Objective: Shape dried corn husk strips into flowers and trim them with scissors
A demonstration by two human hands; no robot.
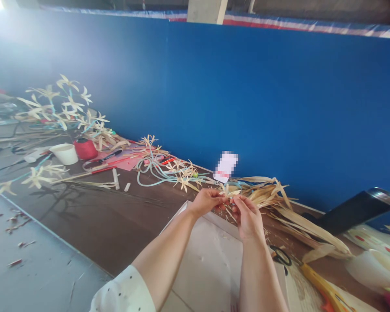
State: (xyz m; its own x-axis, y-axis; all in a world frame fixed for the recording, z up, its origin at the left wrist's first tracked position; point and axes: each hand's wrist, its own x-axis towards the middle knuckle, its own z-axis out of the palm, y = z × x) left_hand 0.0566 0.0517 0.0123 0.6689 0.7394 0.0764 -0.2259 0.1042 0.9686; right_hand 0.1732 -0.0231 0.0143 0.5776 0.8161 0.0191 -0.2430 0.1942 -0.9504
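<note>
Both my hands meet above the far edge of a white board [208,255] on the brown table [110,221]. My left hand [207,201] and my right hand [247,216] pinch a small straw-coloured flower of dried leaf strips [229,192] between their fingertips. The flower's thin petals stick up between the two hands. Just behind it lies a pile of dried husk leaves [273,195].
Finished straw flowers on pale blue stems [65,108] stand at the far left. A white cup [65,153], a red pot [85,148], blue cords [156,173], scissors [281,255], a yellow tool [321,288] and a black device [354,210] lie about. A blue wall [247,108] backs the table.
</note>
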